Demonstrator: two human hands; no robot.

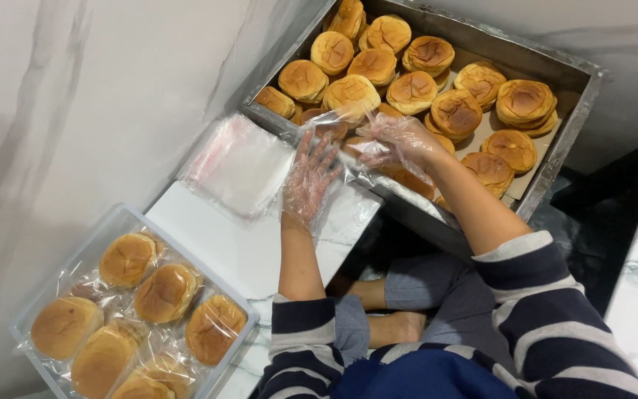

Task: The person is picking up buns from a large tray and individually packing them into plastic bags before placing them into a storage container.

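Observation:
Both my hands wear thin clear plastic gloves. My left hand (308,179) is spread open, fingers apart, over the edge of a white board, touching the lower side of a clear plastic bag (340,127). My right hand (400,142) pinches the mouth of that bag at the rim of a metal tray (564,144). The tray holds several round golden buns (412,89). A bun (351,94) lies just past the bag's opening.
A stack of clear bags (239,164) lies on the white board (219,244) left of my hands. A clear plastic crate (42,292) at lower left holds several bagged buns (166,293). A white marbled wall stands at left. My knees and feet are below.

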